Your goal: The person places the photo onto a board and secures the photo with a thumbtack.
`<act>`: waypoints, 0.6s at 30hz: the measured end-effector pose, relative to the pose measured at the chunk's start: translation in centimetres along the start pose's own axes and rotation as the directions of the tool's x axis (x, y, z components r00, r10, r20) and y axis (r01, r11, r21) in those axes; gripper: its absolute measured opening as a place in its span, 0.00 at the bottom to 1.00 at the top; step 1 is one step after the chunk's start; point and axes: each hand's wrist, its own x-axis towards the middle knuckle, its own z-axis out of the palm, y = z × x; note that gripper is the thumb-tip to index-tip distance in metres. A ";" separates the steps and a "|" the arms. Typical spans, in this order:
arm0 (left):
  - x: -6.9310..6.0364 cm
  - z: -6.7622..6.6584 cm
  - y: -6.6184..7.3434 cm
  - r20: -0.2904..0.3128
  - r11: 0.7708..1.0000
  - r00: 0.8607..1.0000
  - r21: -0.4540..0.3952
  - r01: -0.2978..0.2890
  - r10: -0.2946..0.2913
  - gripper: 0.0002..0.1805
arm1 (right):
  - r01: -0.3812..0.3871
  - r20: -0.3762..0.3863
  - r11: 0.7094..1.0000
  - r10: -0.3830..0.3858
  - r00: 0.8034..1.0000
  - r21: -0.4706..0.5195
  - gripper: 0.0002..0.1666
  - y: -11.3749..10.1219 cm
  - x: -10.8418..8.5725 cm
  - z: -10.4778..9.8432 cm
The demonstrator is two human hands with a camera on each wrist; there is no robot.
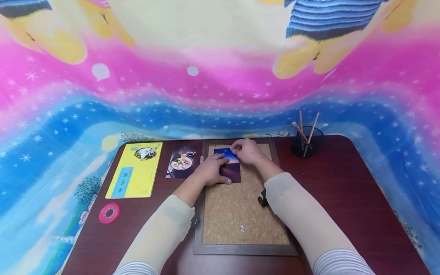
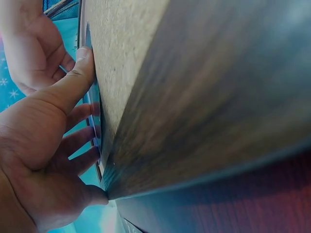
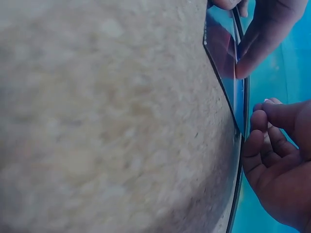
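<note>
A photo (image 1: 234, 176) with a blue and orange sky above a dark purple lower part lies on the upper cork board (image 1: 240, 206). My left hand (image 1: 211, 170) presses on its left side with straight, spread fingers. At the photo's upper right corner is my right hand (image 1: 248, 152), thumb and fingertips pinched together. In the right wrist view, a small pale thing shows at the fingertips of the right hand (image 3: 282, 155); its kind is too small to tell. The left hand (image 2: 53, 145) has its thumb along the board's face in the left wrist view.
Small clear pieces (image 1: 242, 228) lie low on the cork. Left of the board are a ramen photo (image 1: 182, 163), a yellow book (image 1: 137, 172) and a pink tape roll (image 1: 109, 213). A black mesh cup (image 1: 302, 147) with pencils stands at the back right of the table (image 1: 347, 206).
</note>
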 end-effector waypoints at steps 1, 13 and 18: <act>0.0 0.0 0.0 -0.001 1.000 1.000 0.000 -0.002 0.002 0.50 | -0.002 0.001 1.000 0.002 1.000 -0.002 0.09 -0.1 0.2 0.1; 0.1 0.0 0.1 -0.008 1.000 1.000 0.013 -0.014 0.015 0.52 | -0.018 0.031 1.000 0.019 0.999 -0.018 0.10 -0.8 2.2 1.0; 0.0 0.0 0.0 -0.005 1.000 1.000 0.010 -0.008 0.008 0.52 | -0.012 0.054 0.999 0.014 0.998 -0.036 0.10 -1.2 2.7 1.1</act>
